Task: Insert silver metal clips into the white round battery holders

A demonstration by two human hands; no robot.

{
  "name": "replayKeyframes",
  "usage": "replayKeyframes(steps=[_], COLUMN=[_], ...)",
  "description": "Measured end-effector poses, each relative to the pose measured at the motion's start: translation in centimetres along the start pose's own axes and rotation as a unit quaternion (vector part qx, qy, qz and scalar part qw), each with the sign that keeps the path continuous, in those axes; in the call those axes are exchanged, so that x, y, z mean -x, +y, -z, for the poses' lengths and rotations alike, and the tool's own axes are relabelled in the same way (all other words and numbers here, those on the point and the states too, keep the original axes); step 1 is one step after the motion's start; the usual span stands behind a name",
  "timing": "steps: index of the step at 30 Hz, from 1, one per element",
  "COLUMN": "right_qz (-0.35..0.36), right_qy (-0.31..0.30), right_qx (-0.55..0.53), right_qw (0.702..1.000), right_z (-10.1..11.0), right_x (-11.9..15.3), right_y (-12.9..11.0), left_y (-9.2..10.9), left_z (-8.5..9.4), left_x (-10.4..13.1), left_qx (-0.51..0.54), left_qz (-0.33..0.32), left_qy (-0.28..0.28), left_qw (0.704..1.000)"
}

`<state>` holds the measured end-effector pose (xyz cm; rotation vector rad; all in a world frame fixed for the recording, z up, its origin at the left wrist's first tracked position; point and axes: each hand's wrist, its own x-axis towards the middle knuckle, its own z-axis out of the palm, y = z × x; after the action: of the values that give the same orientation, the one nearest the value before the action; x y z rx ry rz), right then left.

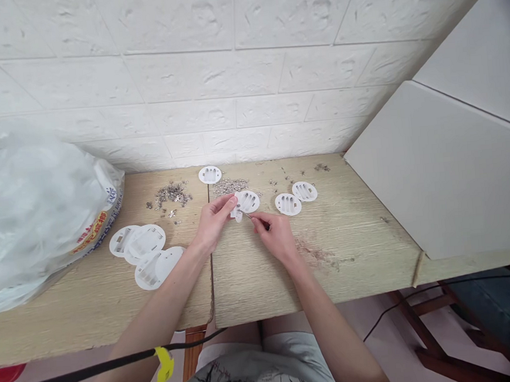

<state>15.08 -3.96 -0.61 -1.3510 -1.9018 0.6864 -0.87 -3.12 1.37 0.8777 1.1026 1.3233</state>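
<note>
My left hand point(215, 222) is closed on the left edge of a round white plastic battery cover point(250, 201) with slots across it, held above the table. A small white tab shows below my left thumb. In my right hand point(276, 234) is a thin, dark metal tool point(246, 215), pinched with its tip against the cover's lower edge; its exact kind is too small to tell. Behind the cover lies a pile of small shiny metal pieces point(230, 186). A similar cover point(210, 174) rests near the wall, and two more covers point(288, 204) lie right of my hands.
A second heap of metal pieces point(173, 193) lies left of the table seam. Several white covers point(146, 241) overlap near my left forearm. A full plastic bag point(40, 214) stands at the left; a grey panel point(447, 170) leans in at the right. A black cable point(96, 366) crosses the front.
</note>
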Motion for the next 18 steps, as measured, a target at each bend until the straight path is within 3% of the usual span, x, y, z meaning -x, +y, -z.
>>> replayKeyframes(steps=[6,18], right_qz=[0.0,0.008], right_qy=[0.002,-0.006], right_qx=[0.017,0.15], right_qw=[1.0,0.989], right_z=[-0.04,0.03], right_x=[0.04,0.5], right_y=[0.09,-0.81], left_y=[-0.09,-0.35], left_z=[-0.14,-0.22], left_x=[0.17,0.31], left_qx=[-0.034,-0.085], left_qz=[0.002,-0.014], left_qy=[0.007,-0.006], left_qw=[0.999,0.996])
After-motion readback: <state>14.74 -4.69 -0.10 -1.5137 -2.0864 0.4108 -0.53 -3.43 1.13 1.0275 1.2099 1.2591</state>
